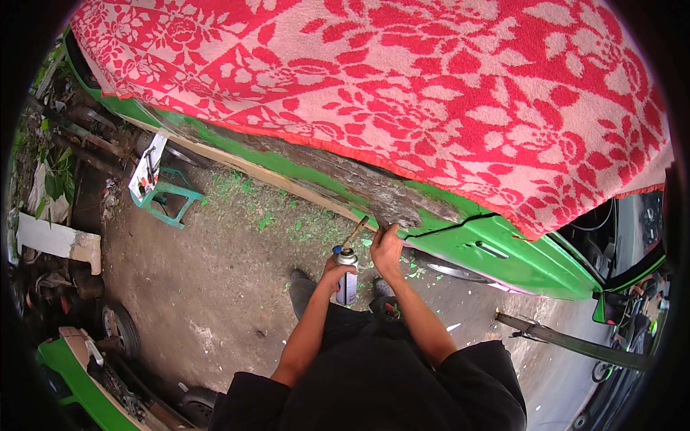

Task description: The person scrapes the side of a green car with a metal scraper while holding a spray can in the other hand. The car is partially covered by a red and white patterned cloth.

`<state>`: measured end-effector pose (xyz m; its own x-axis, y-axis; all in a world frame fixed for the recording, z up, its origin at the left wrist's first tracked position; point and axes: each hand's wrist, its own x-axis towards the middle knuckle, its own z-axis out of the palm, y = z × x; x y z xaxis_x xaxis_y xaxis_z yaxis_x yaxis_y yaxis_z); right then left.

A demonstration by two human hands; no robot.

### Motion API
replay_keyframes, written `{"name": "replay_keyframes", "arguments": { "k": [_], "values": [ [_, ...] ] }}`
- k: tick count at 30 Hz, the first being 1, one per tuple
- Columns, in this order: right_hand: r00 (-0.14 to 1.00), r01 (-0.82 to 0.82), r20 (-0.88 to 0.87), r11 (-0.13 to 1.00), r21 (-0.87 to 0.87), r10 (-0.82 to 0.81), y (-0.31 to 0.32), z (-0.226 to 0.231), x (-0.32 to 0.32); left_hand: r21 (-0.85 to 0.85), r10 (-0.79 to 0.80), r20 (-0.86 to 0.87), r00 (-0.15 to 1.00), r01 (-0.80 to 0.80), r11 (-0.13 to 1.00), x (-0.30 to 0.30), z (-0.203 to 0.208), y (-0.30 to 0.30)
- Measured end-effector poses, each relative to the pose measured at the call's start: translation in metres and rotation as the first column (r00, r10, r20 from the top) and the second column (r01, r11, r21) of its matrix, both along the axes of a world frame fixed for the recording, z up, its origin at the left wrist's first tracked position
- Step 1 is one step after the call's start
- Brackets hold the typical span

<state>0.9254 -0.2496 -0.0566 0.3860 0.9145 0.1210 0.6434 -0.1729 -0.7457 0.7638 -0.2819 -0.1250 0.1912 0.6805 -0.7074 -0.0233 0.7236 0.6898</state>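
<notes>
My left hand [336,276] is wrapped round a gas canister [347,284] with a blow torch head [354,233] on top. A blue knob sits at its side, and the nozzle points up toward the car's lower edge. My right hand [388,248] is closed at the green car panel [496,241]. Its fingertips meet the grey, stripped patch [381,194], where the paint is gone and the surface looks rough. Whatever is between those fingers is too small to make out. A red and pink floral blanket [402,93] covers the car above the patch.
A green plastic stool [172,205] stands at the left with tools on a white sheet [149,169]. Green paint flakes [266,219] litter the ground. Loose tyres [120,329] and another green vehicle part [79,381] lie at lower left; a metal bar [575,343] juts in at right.
</notes>
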Motion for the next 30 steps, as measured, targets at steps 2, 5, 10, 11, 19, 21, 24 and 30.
{"name": "replay_keyframes", "arguments": {
  "k": [2, 5, 10, 11, 19, 21, 24, 30],
  "values": [
    [0.999, -0.001, -0.034, 1.0, -0.025, 0.0, 0.001, 0.011, -0.009, 0.026, 0.012, 0.003, 1.0, -0.012, 1.0, -0.013, -0.009, 0.006],
    [0.998, 0.042, 0.046, 0.998, -0.054, -0.039, 0.008, -0.001, -0.01, 0.037, -0.048, 0.087, 0.995, 0.045, 0.998, -0.007, -0.01, 0.011],
    [0.997, 0.081, -0.004, 0.994, -0.08, -0.081, 0.006, 0.012, -0.024, 0.025, -0.082, 0.101, 0.992, 0.08, 0.996, -0.02, -0.009, 0.018],
    [0.998, 0.064, 0.008, 0.994, -0.094, -0.064, 0.01, 0.009, -0.026, 0.033, -0.097, 0.112, 0.989, 0.094, 0.995, -0.024, -0.009, 0.02],
    [0.995, 0.092, 0.034, 0.991, -0.101, -0.089, 0.017, 0.006, -0.039, 0.043, -0.168, 0.086, 0.982, 0.165, 0.985, -0.034, 0.001, 0.033],
    [0.992, 0.11, 0.075, 0.989, -0.098, -0.103, 0.017, 0.005, -0.048, 0.052, -0.17, 0.109, 0.979, 0.166, 0.985, -0.038, 0.0, 0.035],
    [0.993, 0.119, 0.035, 0.986, -0.118, -0.116, 0.017, 0.007, -0.049, 0.064, -0.209, 0.125, 0.97, 0.203, 0.977, -0.047, -0.001, 0.04],
    [0.989, 0.136, 0.065, 0.987, -0.086, -0.131, 0.022, 0.002, -0.06, 0.05, -0.216, 0.031, 0.976, 0.214, 0.975, -0.049, -0.009, 0.048]
  ]
}}
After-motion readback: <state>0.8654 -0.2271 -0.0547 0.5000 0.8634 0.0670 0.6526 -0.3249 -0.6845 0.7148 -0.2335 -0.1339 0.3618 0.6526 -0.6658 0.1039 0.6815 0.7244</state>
